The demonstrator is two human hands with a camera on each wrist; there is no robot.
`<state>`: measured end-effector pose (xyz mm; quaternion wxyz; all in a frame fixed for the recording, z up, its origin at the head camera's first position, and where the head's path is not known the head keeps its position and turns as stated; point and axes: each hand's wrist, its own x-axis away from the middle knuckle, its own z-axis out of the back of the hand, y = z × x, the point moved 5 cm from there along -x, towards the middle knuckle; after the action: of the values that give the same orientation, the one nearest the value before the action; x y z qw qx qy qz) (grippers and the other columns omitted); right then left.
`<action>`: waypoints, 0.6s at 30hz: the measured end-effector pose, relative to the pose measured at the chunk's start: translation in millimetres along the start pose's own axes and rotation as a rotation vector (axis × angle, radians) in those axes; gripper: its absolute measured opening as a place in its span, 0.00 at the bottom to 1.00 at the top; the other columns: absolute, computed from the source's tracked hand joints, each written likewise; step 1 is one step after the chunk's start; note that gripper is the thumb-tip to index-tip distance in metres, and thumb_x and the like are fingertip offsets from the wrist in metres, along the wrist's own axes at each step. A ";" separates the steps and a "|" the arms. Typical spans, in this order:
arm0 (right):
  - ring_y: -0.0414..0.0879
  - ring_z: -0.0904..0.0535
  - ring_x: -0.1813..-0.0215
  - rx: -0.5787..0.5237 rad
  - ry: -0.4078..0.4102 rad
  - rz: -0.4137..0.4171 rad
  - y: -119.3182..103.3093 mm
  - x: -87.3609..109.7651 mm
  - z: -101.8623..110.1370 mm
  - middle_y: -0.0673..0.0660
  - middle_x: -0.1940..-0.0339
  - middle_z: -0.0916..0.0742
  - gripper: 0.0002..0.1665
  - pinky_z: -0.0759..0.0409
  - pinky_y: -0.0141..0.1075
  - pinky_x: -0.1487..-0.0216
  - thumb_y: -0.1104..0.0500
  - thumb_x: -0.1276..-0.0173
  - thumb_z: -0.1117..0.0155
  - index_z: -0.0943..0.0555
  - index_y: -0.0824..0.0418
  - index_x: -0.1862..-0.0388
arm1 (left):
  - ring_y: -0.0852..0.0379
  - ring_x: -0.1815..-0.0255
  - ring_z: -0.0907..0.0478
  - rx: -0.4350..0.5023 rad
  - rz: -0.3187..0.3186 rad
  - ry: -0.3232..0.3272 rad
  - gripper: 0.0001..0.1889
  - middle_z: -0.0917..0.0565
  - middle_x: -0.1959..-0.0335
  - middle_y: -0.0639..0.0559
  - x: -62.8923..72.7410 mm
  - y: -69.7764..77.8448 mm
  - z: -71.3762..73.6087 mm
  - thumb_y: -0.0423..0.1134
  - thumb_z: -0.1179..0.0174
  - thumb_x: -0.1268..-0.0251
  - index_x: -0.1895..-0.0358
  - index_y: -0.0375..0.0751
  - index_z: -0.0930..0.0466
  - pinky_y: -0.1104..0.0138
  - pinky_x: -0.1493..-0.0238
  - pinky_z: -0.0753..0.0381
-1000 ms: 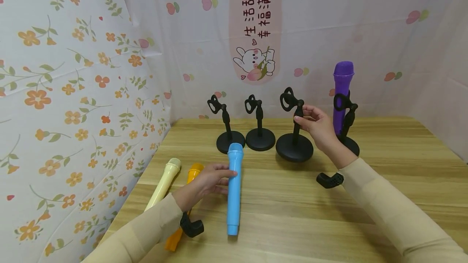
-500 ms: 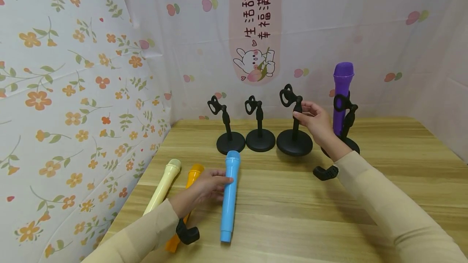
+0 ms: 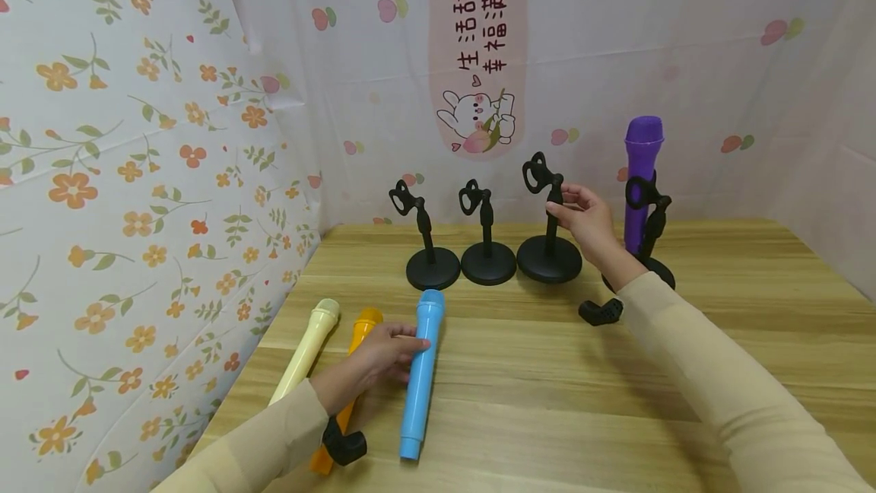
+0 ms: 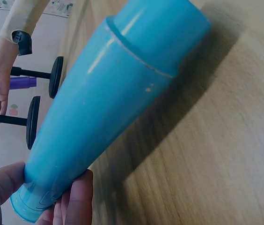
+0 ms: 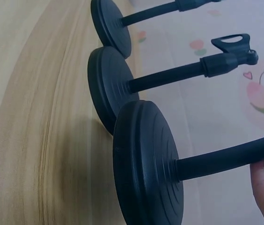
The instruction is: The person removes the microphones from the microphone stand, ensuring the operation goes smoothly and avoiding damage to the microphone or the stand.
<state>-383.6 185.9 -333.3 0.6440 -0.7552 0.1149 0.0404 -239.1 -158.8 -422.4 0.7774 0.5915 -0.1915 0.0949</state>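
Observation:
My left hand (image 3: pixel 383 352) grips a light blue microphone (image 3: pixel 421 371) around its body, thumb on one side and fingers on the other. In the left wrist view the microphone's tail end is nearest the camera, its shadow on the wood. My right hand (image 3: pixel 588 223) pinches the upper pole of a black desktop microphone stand (image 3: pixel 550 261), whose round base is close over the table at the back. The stand's clip holds nothing. Just right of that hand, a purple microphone (image 3: pixel 644 147) stands upright behind another black stand (image 3: pixel 655 223), overlapping it in this view.
Two more black stands, one at the left (image 3: pixel 433 268) and one in the middle (image 3: pixel 488 263), line the table's back. A pale yellow microphone (image 3: pixel 306 348) and an orange microphone (image 3: pixel 361 332) lie at the left, the orange one partly behind my left arm. A printed curtain hangs behind.
The blue microphone has shifted left and toward me in my left hand, its tail swinging left. My right hand has carried its stand back, closer to the row of stands.

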 end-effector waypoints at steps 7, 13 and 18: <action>0.40 0.22 0.59 -0.030 0.011 -0.010 2.4 -7.2 2.4 0.53 0.56 0.25 0.17 0.19 0.28 0.59 0.67 0.37 0.31 0.22 0.56 0.52 | 0.51 0.67 0.21 -0.033 -0.003 0.015 0.24 0.20 0.60 0.42 1.7 -4.1 1.1 0.39 0.32 0.39 0.43 0.31 0.26 0.58 0.68 0.15; 0.39 0.21 0.62 -0.029 0.043 -0.012 5.3 -14.9 5.4 0.53 0.58 0.24 0.16 0.18 0.28 0.61 0.67 0.39 0.30 0.21 0.57 0.53 | 0.51 0.67 0.21 -0.052 0.007 0.029 0.25 0.20 0.60 0.41 4.1 -5.4 1.9 0.40 0.32 0.39 0.43 0.30 0.27 0.58 0.68 0.15; 0.39 0.21 0.63 -0.035 0.054 -0.020 11.2 -20.5 8.7 0.54 0.58 0.24 0.16 0.18 0.28 0.62 0.68 0.39 0.30 0.21 0.56 0.54 | 0.51 0.67 0.21 -0.064 0.004 0.031 0.26 0.20 0.60 0.41 4.6 -7.6 3.4 0.41 0.31 0.39 0.43 0.30 0.28 0.58 0.69 0.15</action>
<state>-405.3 195.3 -341.2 0.6279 -0.7682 0.1237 0.0155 -232.7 -164.5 -426.5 0.7988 0.5642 -0.1835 0.0997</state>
